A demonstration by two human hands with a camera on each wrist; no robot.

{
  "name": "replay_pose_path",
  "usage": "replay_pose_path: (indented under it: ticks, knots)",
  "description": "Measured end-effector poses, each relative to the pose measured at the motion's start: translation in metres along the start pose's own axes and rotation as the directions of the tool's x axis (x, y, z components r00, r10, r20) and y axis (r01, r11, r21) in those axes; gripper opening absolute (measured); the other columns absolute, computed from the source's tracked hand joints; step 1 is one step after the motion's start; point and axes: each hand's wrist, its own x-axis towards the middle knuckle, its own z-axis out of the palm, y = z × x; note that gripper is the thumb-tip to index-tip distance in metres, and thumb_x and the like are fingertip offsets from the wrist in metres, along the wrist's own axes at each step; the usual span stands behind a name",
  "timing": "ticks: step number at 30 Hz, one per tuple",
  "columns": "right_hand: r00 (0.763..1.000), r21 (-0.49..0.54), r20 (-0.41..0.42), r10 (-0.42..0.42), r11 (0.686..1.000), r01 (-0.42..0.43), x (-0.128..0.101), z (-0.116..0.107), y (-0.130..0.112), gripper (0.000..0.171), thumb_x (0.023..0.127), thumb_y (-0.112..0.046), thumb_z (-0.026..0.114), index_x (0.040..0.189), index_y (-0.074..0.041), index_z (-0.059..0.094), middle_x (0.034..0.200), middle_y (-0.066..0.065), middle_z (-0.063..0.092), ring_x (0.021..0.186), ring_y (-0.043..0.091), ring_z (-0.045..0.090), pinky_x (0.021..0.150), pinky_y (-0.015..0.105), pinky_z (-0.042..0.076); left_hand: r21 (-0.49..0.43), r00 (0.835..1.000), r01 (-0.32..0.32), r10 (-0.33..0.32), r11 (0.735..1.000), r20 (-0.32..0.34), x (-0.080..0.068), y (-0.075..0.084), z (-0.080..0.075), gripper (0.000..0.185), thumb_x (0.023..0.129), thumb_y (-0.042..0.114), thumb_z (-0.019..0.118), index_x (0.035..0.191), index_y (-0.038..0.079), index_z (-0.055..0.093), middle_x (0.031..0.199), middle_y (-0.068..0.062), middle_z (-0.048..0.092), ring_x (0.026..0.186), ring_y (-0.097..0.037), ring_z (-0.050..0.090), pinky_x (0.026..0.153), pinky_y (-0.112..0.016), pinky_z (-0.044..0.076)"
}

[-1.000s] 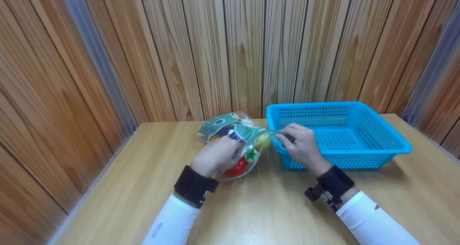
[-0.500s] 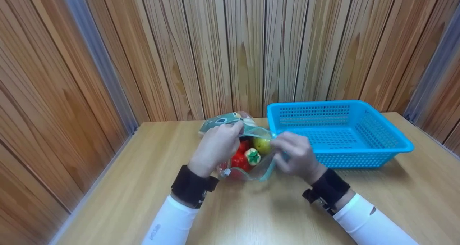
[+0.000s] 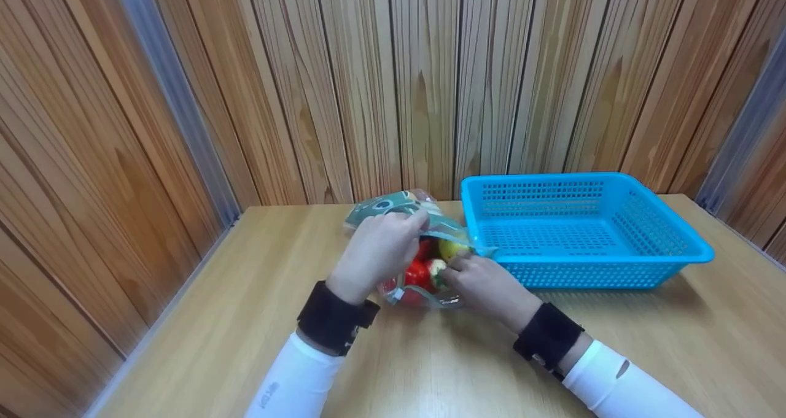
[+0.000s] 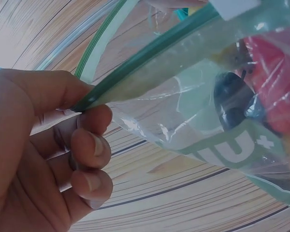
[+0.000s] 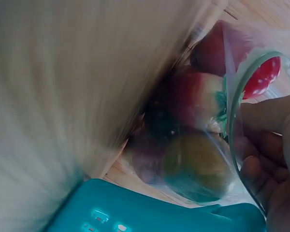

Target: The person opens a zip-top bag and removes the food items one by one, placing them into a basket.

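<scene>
A clear zip bag with a green printed pattern lies at the table's back, its mouth facing the person. The left hand pinches its green zip edge between thumb and index finger, other fingers loosely curled. The right hand reaches into the mouth, fingertips at a red fruit with cream top and green leaves. In the right wrist view its fingers are bent beside the rim; contact with the fruit is unclear. Inside also lie a glossy red piece and a yellow-green fruit.
A blue perforated plastic basket stands right of the bag, close against it, with no contents visible. The wooden table meets plank-patterned panels behind and at the sides. Black camera straps circle both wrists.
The left hand has come out of the bag and moved up to hold its edge. The right hand has let go of the rim and moved left and down into the mouth, which has widened.
</scene>
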Motion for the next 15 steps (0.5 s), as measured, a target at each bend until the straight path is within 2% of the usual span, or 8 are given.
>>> replay_pose_path:
  ticks: [4,6,9,12,15]
  knots:
    - [1.000,0.077,-0.008,0.004,0.997,-0.003,-0.001,-0.001,0.001,0.032,0.073,-0.014,0.089,0.102,-0.011,0.076,0.094,0.007,0.073,0.084,0.020,0.069,0.079,0.032,0.059,-0.013,1.000,-0.003,0.003,1.000,-0.002,0.000,0.000,0.001,0.028,0.092,0.012,0.067,0.119,0.011,0.060,0.068,0.000,0.053,0.058,-0.012,0.052,0.057,-0.019,0.045]
    - [0.999,0.136,-0.054,-0.003,0.991,0.011,-0.001,-0.004,0.002,0.031,0.073,-0.013,0.088,0.102,-0.011,0.076,0.094,0.005,0.073,0.086,0.019,0.070,0.080,0.031,0.059,-0.023,1.000,0.004,-0.003,1.000,0.005,-0.001,0.000,0.002,0.027,0.092,0.013,0.067,0.118,0.012,0.060,0.068,0.001,0.053,0.058,-0.012,0.053,0.059,-0.019,0.047]
    - [0.986,0.199,-0.166,-0.022,0.979,0.055,-0.001,-0.011,0.005,0.030,0.075,-0.009,0.086,0.103,-0.009,0.075,0.095,0.005,0.072,0.089,0.018,0.070,0.080,0.030,0.059,-0.035,1.000,0.008,-0.007,0.999,0.008,0.000,-0.001,0.004,0.026,0.092,0.013,0.068,0.117,0.012,0.061,0.069,0.001,0.054,0.059,-0.011,0.055,0.063,-0.019,0.050]
    - [0.952,0.221,-0.305,-0.037,0.969,0.108,0.001,-0.021,0.007,0.027,0.078,-0.007,0.084,0.103,-0.006,0.073,0.096,0.006,0.070,0.091,0.018,0.071,0.079,0.030,0.059,-0.033,1.000,0.004,-0.004,0.999,0.007,0.000,-0.001,0.004,0.023,0.092,0.012,0.067,0.114,0.012,0.061,0.069,0.001,0.055,0.059,-0.011,0.056,0.062,-0.019,0.050]
    - [0.899,0.245,-0.437,-0.021,0.959,0.142,0.004,-0.034,0.010,0.025,0.080,-0.006,0.082,0.103,-0.003,0.072,0.096,0.008,0.070,0.089,0.019,0.071,0.078,0.030,0.059,-0.037,1.000,0.006,-0.005,0.999,0.011,0.001,-0.002,0.005,0.022,0.093,0.012,0.066,0.114,0.013,0.061,0.071,0.001,0.057,0.061,-0.012,0.058,0.062,-0.021,0.051]
